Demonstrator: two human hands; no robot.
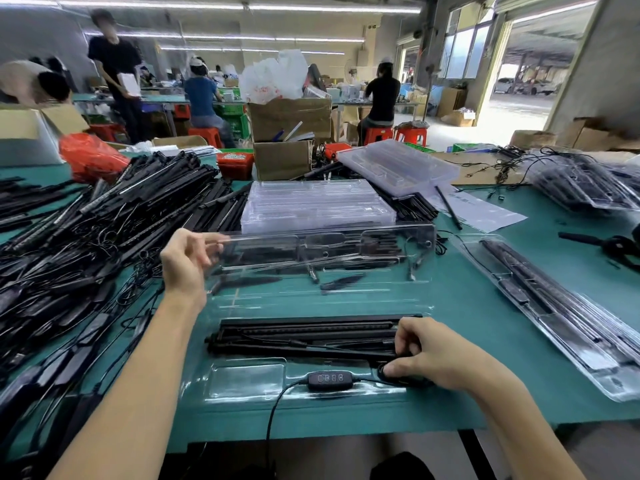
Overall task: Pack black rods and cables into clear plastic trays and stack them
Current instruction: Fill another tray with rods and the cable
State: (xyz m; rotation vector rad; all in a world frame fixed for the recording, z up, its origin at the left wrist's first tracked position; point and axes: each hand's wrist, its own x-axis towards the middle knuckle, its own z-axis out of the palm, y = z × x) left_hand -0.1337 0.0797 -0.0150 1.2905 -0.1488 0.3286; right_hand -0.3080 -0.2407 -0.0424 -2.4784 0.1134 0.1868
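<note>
Nearest, the right hand (420, 355) curls its fingers onto coiled cable (391, 375) in the open tray (242, 379), black rods (304, 336) seated just behind. The left hand (188, 261) pinches the raised clear lid (322, 258). The inline controller (330, 380) and its lead trail off the edge; closing now could trap them. Beyond, green table (485, 306), empty tray stack (318, 206), workers on red stools.
</note>
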